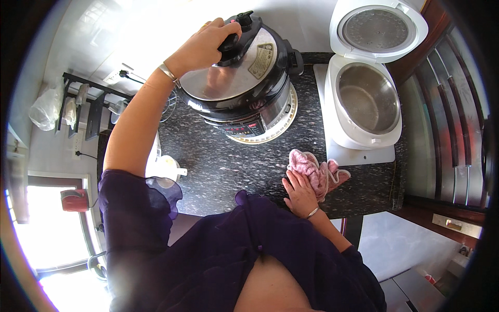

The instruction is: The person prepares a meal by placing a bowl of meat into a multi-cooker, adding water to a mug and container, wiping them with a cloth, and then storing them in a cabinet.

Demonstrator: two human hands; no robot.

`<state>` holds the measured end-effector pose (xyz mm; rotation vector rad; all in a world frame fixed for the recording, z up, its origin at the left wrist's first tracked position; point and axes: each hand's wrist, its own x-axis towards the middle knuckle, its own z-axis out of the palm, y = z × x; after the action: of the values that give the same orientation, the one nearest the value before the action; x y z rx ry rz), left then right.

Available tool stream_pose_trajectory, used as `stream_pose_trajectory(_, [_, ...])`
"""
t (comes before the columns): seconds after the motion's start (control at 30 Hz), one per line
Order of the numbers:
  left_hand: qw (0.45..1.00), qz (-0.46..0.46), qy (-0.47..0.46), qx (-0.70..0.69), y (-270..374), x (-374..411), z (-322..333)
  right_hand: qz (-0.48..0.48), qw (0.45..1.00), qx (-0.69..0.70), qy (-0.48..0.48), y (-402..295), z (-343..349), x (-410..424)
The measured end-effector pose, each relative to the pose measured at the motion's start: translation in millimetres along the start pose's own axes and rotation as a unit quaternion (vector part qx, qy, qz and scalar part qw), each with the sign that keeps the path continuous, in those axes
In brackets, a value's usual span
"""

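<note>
My left hand (206,46) is closed around the black lid handle (230,42) of an electric pressure cooker (234,113). The cooker's lid (237,84) is shiny metal with a black rim and sits on the cooker body. Beneath the body is a pale round stand (290,117). On the dark speckled countertop (210,163), my right hand (302,195) lies flat with fingers spread, resting against the left side of a crumpled pink cloth (321,181). Part of the cloth is hidden under that hand.
To the right, a white rice cooker (362,142) stands with its lid (376,29) raised, on a white board (347,159). A white cup-like container (167,168) is partly hidden by my left arm. Sliding glass doors (448,124) border the counter; a black wall rack (95,117) is at left.
</note>
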<state>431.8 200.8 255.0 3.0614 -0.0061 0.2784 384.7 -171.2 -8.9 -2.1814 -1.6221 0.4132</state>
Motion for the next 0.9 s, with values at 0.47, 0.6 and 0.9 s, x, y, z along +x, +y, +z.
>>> stream_pose_trajectory(0.47, [0.999,-0.019,-0.04,0.023,-7,7,2,-0.002,1.0,0.018,0.024,5,6,0])
stream_pose_trajectory(0.6, [0.998,0.014,-0.054,0.017,-14,-2,2,-0.005,1.0,0.02,0.01,3,5,0])
stream_pose_trajectory(0.9, [0.997,0.036,-0.066,-0.006,-9,1,2,-0.02,0.999,0.016,0.026,7,5,2])
